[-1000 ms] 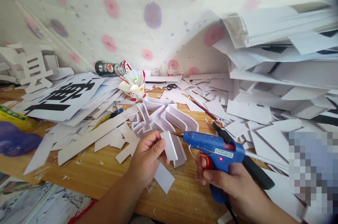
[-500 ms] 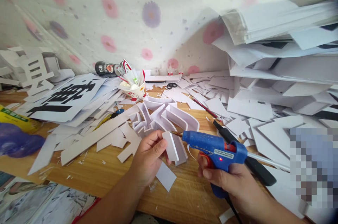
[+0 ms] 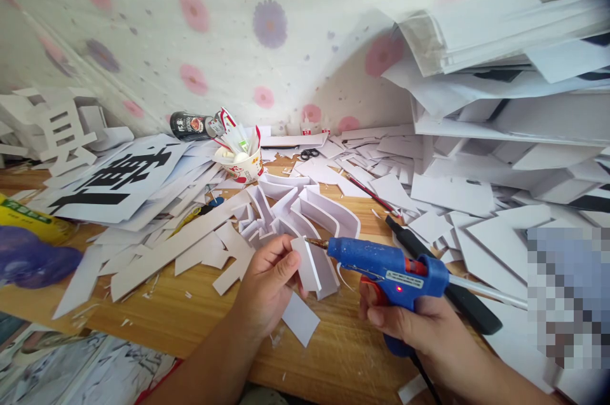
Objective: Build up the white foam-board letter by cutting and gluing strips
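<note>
Between thumb and fingers, my left hand (image 3: 271,281) grips a small white foam board piece (image 3: 306,265) held upright near the middle of the table. My right hand (image 3: 405,322) is wrapped round the handle of a blue glue gun (image 3: 366,255), which has a small red light lit. The gun's metal nozzle points left, at the top edge of the held piece. Just behind is a raised white foam character (image 3: 305,208) made of curved and straight walls. A loose white rectangle (image 3: 301,319) lies on the wood below my left hand.
White offcuts (image 3: 400,182) cover much of the wooden table (image 3: 200,322). A paper cup (image 3: 243,166) of tubes, a dark can (image 3: 190,125) and scissors (image 3: 309,154) stand or lie behind. Printed sheets (image 3: 124,179) are left; stacked foam shapes (image 3: 515,119) rise right. A long black tool (image 3: 443,278) lies beside the glue gun.
The nozzle has shifted very slightly left along the top edge of the held piece. Both hands keep their holds, and the view has moved slightly.
</note>
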Motion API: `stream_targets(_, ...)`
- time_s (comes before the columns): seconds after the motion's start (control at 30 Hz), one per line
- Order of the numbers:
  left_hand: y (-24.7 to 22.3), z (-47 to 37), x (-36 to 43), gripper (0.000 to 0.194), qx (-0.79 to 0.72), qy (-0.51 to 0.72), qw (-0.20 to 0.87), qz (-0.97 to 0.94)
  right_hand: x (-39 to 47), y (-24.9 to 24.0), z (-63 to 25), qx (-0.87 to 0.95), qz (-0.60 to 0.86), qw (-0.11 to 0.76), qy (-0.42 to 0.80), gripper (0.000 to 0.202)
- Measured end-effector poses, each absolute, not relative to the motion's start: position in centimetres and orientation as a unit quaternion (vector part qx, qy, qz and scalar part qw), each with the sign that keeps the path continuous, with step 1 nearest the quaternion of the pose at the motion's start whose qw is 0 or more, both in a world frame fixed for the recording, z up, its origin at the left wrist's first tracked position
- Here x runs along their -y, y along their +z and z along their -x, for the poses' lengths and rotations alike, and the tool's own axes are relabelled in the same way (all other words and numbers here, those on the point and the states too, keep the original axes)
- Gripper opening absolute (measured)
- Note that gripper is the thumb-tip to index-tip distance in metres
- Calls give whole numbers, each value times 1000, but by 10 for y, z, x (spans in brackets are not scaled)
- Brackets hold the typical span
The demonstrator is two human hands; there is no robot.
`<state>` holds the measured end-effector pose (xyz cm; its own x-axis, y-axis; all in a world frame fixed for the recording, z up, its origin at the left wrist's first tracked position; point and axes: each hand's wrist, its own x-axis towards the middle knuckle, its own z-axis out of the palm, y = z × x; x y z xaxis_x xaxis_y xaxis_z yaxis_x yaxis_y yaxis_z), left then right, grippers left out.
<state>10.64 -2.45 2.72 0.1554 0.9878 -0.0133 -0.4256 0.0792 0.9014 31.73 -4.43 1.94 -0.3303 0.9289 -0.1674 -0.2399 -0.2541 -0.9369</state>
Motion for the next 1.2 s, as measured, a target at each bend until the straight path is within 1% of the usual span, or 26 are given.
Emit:
stream_targets(0.3, 26, -106, 24, 32, -351, 551, 647, -393, 46, 11, -319, 448, 415, 405, 681, 29)
stream_targets(0.6, 25, -102, 25, 29, -332, 538, 658, -409, 45, 18, -318, 456, 399, 416, 678, 27)
stream_targets(0.8, 27, -103, 23, 30, -334, 537, 659, -406, 44, 22, -318, 462, 395, 406, 682, 27)
stream_targets(1.2, 31, -105, 23, 32, -348, 561, 653, -371, 46, 21, -318, 501, 434, 407, 629, 21)
